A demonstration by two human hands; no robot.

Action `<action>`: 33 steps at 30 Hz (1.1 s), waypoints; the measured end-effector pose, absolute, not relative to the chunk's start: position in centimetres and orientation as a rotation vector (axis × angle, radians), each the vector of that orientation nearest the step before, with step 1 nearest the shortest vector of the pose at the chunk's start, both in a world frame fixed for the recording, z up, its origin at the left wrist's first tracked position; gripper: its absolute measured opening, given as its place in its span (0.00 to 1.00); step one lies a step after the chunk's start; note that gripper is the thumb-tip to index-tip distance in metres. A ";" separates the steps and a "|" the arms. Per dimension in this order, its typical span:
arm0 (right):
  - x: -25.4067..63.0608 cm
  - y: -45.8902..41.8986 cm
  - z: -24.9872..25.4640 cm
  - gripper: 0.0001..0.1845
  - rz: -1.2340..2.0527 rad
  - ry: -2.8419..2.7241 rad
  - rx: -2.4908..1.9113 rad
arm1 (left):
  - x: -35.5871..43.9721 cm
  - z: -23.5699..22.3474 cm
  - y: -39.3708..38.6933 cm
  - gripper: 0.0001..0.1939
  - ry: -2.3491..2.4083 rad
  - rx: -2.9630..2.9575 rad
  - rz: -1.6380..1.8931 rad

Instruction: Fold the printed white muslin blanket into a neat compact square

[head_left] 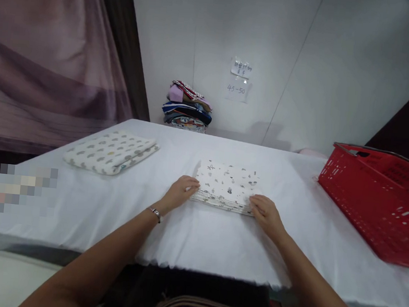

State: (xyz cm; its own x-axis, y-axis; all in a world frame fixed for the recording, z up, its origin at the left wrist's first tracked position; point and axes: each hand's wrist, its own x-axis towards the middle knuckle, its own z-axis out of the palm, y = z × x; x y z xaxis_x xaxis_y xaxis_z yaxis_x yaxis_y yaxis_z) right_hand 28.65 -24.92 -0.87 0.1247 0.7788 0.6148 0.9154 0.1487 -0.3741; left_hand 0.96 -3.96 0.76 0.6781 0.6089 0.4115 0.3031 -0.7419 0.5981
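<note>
A folded white cloth point(227, 182) with a small grey and dark print lies flat on the white-covered table, its several layers showing along the near edge. My left hand point(182, 190), with a bracelet at the wrist, grips the cloth's near left corner between thumb and fingers. At the opposite near corner, my right hand point(266, 212) holds the cloth in the same way, fingers bent at its edge. The undersides of both grips are hidden.
Left on the table lies another folded cloth point(112, 152) with grey cloud-like shapes. A red plastic basket point(376, 204) stands at the right. Folded fabrics point(187, 106) are stacked at the back by the wall, near paper signs point(237, 89). A pinkish curtain point(47, 61) hangs left.
</note>
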 end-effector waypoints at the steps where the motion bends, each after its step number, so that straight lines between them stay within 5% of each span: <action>1: 28.3 -24.6 -0.5 0.12 -0.220 -1.738 -1.651 | 0.7 0.7 -4.1 0.10 0.662 2.438 0.802; 14: 26.6 -22.9 -0.2 0.13 -0.284 -2.012 -1.743 | 0.9 1.9 -4.2 0.07 0.425 2.944 0.608; 33: 26.6 -23.7 -1.6 0.14 -0.333 -1.823 -1.746 | 0.1 0.7 -5.7 0.10 0.435 2.894 0.681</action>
State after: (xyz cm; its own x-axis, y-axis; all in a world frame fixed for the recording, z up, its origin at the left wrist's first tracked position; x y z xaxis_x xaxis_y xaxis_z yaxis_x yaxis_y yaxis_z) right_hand 26.59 -23.67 -1.64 0.0313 0.8242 0.5655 0.9708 0.1096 -0.2135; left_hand 0.13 -5.66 0.73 0.8560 0.3087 0.4146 0.2467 -0.9489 0.1970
